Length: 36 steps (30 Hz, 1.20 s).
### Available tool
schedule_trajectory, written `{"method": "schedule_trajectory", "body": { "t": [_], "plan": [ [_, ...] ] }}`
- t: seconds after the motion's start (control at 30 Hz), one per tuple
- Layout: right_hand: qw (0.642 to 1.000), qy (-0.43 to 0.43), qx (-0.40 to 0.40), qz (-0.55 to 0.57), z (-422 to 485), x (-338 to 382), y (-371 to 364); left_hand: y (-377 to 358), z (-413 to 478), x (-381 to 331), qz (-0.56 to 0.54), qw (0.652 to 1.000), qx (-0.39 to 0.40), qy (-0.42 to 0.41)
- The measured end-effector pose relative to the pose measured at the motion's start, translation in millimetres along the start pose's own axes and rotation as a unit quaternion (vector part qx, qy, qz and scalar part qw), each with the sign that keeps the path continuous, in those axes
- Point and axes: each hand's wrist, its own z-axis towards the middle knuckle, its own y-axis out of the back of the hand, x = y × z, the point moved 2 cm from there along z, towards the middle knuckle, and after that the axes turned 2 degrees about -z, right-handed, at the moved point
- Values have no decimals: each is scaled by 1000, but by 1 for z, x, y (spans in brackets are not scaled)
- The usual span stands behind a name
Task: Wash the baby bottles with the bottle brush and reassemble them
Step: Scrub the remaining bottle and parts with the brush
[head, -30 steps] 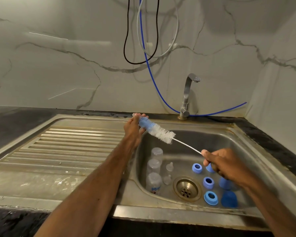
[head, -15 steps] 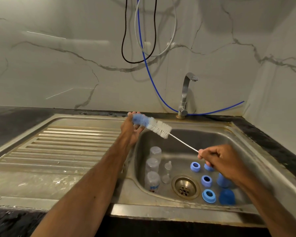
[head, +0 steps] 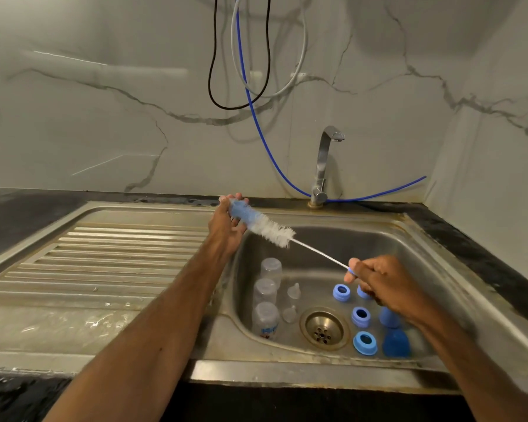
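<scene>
The bottle brush point(head: 269, 229) is held over the sink point(head: 378, 242), its handle gripped in the right hand point(head: 381, 281), its blue tip pinched by the left hand point(head: 229, 226). The bottles point(head: 265, 292) lie inside it. If the thin wire stem is flexed, droplets may be flicked out.

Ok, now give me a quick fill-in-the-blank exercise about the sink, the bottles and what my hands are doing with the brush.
1. The left hand holds the bottle brush at its ____ sponge tip.
2. The right hand grips the brush by its ____.
3. ____ clear bottles sit in the sink, left of the drain.
Missing words: blue; handle; three.
</scene>
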Motion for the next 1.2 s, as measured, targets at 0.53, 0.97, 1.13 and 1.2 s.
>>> {"method": "schedule_trajectory", "body": {
  "t": [0.53, 0.97, 1.13, 1.2],
  "plan": [
    [993, -46, 108, 33, -6, 4, -1, 3, 9, 0, -44, 998, -34, -8],
    [996, -56, 64, 29, -6, 1, -1, 3, 11, 1, -45, 999, -27, -2],
    [1000, 21, -3, -7, -1, 1, 8, 7, 11, 1, -44, 999, -24, -5],
    [1000, 5, 13, -10, -1, -2, 6, 6, 10, 1, -39, 999, -5, -1]
  ]
}}
